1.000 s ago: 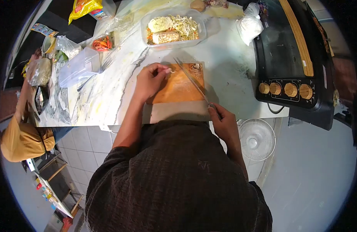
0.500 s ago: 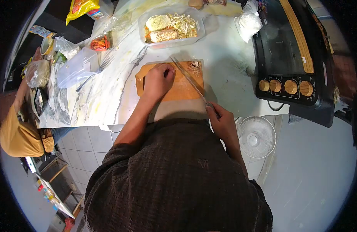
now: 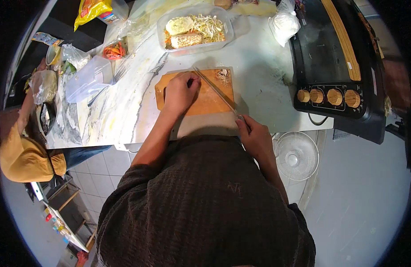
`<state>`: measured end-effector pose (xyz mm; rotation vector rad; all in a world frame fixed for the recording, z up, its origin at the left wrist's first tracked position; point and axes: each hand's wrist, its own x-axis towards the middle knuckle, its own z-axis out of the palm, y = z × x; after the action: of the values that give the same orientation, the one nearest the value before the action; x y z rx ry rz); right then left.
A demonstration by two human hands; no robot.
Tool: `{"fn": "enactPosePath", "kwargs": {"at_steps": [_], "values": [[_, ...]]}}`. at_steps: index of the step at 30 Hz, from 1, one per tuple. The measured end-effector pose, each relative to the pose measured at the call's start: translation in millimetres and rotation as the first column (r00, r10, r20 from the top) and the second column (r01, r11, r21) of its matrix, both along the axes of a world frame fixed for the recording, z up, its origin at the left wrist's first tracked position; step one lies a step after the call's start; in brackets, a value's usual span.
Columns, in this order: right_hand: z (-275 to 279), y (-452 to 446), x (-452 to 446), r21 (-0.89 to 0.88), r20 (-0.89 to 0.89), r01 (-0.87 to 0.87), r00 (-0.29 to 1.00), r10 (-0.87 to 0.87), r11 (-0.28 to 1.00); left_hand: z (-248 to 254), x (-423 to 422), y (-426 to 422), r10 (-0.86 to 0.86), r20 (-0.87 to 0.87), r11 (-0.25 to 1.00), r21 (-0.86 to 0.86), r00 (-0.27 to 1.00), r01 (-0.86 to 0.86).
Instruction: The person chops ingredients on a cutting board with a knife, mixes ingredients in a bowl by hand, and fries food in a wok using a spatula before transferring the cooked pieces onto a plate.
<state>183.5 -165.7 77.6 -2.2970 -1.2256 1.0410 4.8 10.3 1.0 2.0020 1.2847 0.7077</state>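
Observation:
A wooden cutting board lies on the marble-patterned table in front of me. My left hand rests on its left half with the fingers curled closed. Whatever is under those fingers is too small or hidden to name. In my right hand, at the table's front edge, is the handle of a long knife. Its blade slants up and left across the board, the tip just beyond my left fingertips. Small pale peel-like scraps sit at the board's upper right corner.
Behind the board stands a clear plastic tub of bean sprouts and other food. A black appliance with wooden knobs is at right. On the left are an empty clear container, forks, bagged chillies and a co-worker's yellow sleeve.
The knife and my left hand have shifted very slightly, with the blade tip a little further left. The whole view has moved a little too.

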Motion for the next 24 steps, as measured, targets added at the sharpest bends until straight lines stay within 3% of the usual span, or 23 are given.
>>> {"fn": "enactPosePath", "kwargs": {"at_steps": [7,9,12,15,17,18,21,22,24], "values": [[11.0,-11.6,4.5,-0.055,-0.005,0.055,0.998,-0.056,0.997,23.5,-7.8,11.1,-0.001,0.032,1.000,0.030,0.999,0.000],[5.9,-19.4,9.3,-0.045,-0.004,0.087,0.996,-0.088,0.995,29.2,-5.6,32.7,0.029,0.131,0.999,-0.020,0.991,-0.027],[4.9,-22.3,13.6,-0.034,0.003,0.084,0.996,-0.084,0.996,71.8,14.1,66.9,0.021,0.199,0.997,0.072,0.980,-0.036],[3.9,-25.9,14.3,0.039,-0.050,0.126,0.991,-0.124,0.991,82.3,32.6,96.5,0.028,0.197,0.988,0.145,0.980,-0.058],[3.3,-26.9,15.8,0.088,-0.102,0.187,0.979,-0.177,0.978,85.0,42.1,103.1,0.040,0.097,0.936,0.344,0.995,-0.071],[1.7,-27.6,17.6,0.092,-0.103,0.190,0.978,-0.180,0.978,88.3,44.4,97.4,0.036,0.096,0.935,0.348,0.995,-0.068],[-6.1,-33.7,21.9,0.062,-0.113,0.252,0.963,-0.244,0.966,82.3,42.0,70.9,-0.087,0.127,0.989,0.129,0.988,0.071],[-8.8,-35.5,22.5,0.112,-0.110,0.271,0.959,-0.259,0.956,70.8,40.3,64.5,-0.092,0.123,0.989,0.126,0.988,0.077],[-11.4,-37.6,24.3,0.157,-0.111,0.292,0.954,-0.277,0.943,49.2,35.7,50.7,-0.309,0.112,0.950,0.074,0.944,0.302]]}}
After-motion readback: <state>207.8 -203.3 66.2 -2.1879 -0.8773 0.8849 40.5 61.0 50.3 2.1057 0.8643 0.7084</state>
